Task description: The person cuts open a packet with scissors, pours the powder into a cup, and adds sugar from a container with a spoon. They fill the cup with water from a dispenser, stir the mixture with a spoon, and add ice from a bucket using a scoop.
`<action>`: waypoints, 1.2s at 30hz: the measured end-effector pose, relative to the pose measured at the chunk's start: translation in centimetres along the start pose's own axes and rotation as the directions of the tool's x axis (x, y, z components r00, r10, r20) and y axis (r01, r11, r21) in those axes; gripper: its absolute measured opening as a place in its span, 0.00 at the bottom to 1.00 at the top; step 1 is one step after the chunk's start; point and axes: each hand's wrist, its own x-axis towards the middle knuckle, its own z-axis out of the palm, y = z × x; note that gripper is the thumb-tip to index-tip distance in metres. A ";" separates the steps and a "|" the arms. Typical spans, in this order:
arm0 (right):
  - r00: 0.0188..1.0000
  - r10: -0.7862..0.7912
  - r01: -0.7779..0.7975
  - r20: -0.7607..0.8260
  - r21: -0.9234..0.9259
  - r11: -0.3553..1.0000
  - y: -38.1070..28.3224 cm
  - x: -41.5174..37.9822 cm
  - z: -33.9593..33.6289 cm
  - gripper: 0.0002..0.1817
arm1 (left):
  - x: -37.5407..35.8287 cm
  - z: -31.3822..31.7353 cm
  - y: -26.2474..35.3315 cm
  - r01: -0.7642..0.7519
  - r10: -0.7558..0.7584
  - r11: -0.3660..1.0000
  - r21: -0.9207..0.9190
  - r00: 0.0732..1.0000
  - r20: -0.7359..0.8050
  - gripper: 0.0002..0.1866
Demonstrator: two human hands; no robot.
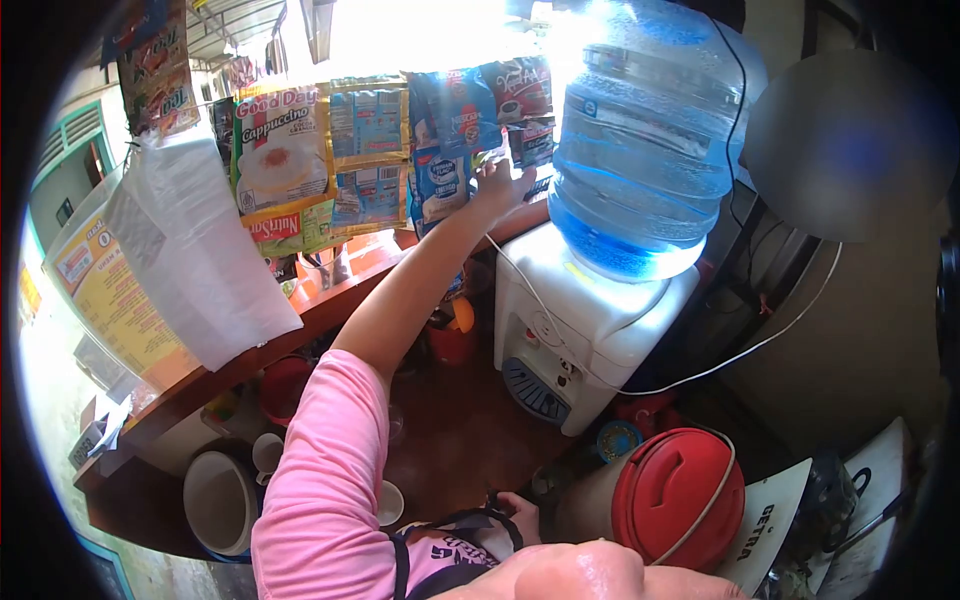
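My left hand is raised at the lower edge of the hanging sachets, just under a blue Nescafe pack and beside a dark red coffee pack. Its thumb stands apart from the fingers, whose tips are partly lost against the packs. Low in front of my body, my right hand is closed, with a small dark thing at its fingers that I cannot make out. To the left hang a Good Day Cappuccino pack and a blue Frisian Flag pack.
A white water dispenser carries a large blue bottle on the right, with a white cable across its front. A red-lidded container stands below. White plastic bags hang left, above a pale bucket. A cup sits low.
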 end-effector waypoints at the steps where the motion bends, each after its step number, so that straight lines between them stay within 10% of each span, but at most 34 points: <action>1: 1.000 0.008 -0.008 -0.002 -0.021 1.000 -0.4 -0.2 -0.1 0.19 | -0.7 0.4 0.1 -0.037 0.037 0.999 -0.022 0.999 0.025 0.37; 5: 1.000 0.013 -0.013 0.002 -0.028 1.000 -1.0 -0.6 -0.3 0.19 | -5.4 -2.2 2.7 -0.165 0.213 0.958 -0.234 0.956 0.199 0.29; 9: 1.000 -0.006 0.006 0.016 -0.045 0.999 -1.1 -1.1 -0.4 0.19 | -9.9 -8.2 7.4 -0.454 0.460 0.887 0.089 0.886 -0.067 0.32; 11: 0.999 -0.033 0.033 0.008 0.009 0.999 -1.6 -1.5 -0.2 0.18 | -10.6 -10.0 8.2 -0.534 0.667 0.738 0.412 0.669 -0.328 0.35; 19: 0.998 -0.044 0.041 0.040 0.081 0.996 -1.6 -3.3 -0.2 0.15 | -6.7 -10.5 7.5 -0.370 0.510 0.856 0.361 0.724 -0.465 0.43; 27: 0.994 -0.107 0.104 0.029 0.100 0.990 -2.6 -4.8 -0.3 0.14 | -5.8 -8.8 10.1 -0.355 0.391 0.917 0.181 0.888 -0.239 0.41; 31: 0.998 -0.064 0.065 -0.025 0.037 0.997 -3.6 -6.0 -0.4 0.15 | -12.5 -10.6 10.5 -0.255 0.416 0.879 0.403 0.823 -0.387 0.43; 36: 0.994 -0.109 0.110 -0.020 0.048 0.993 -3.0 -6.3 0.1 0.14 | -14.3 -13.4 8.3 0.123 0.072 0.952 0.282 0.803 -0.592 0.44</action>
